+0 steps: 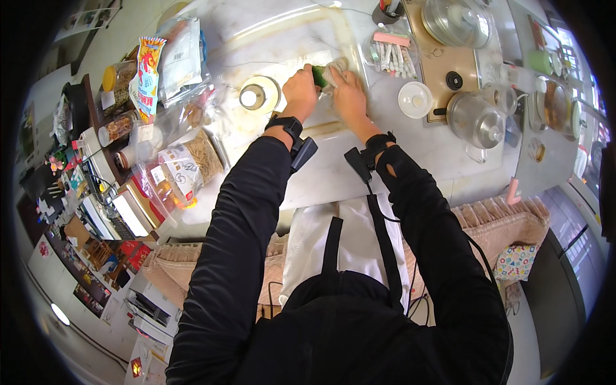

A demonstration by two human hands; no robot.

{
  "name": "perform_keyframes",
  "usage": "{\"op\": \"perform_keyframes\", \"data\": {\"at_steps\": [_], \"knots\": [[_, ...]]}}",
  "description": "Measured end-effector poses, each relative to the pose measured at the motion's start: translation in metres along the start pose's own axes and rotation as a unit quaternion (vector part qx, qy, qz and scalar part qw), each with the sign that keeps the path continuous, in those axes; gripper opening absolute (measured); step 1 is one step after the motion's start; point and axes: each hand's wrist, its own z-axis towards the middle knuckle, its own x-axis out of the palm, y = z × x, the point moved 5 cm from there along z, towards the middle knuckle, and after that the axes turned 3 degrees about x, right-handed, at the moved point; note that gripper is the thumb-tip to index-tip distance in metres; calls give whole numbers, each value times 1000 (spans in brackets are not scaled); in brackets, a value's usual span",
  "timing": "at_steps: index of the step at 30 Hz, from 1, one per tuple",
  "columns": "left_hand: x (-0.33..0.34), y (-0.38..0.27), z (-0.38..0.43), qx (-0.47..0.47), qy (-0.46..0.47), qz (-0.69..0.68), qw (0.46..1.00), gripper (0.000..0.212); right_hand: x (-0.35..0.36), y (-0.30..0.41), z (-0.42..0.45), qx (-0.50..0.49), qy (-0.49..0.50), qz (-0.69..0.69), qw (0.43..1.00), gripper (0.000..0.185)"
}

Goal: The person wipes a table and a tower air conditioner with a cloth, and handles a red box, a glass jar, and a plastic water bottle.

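My left hand [301,91] is closed around one end of a small green object [318,76], whose kind I cannot tell. Against its other side, my right hand [348,94] grips a crumpled light cloth [335,71]. Both hands are close together over the marble-look table [308,180], above a pale rectangular patch. Just left of my left hand stands a round, lit object with a white centre [251,97], perhaps a lamp. The fingers partly hide the green object and the cloth.
Snack bags [149,77], jars and a pasta bag [202,156] crowd the left side. On the right are a tub of markers [392,55], a white lid [415,99], a tea tray [450,72] and a glass teapot [474,120]. A padded bench [500,219] runs along the near edge.
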Motion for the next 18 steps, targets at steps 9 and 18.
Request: {"op": "perform_keyframes", "data": {"at_steps": [9, 18], "knots": [[-2, 3, -1, 0, -5, 11, 1000, 43, -13, -3, -17, -26, 166, -24, 985, 47], [0, 4, 1, 7, -8, 9, 1000, 47, -4, -8, -12, 14, 79, -10, 997, 46]]}}
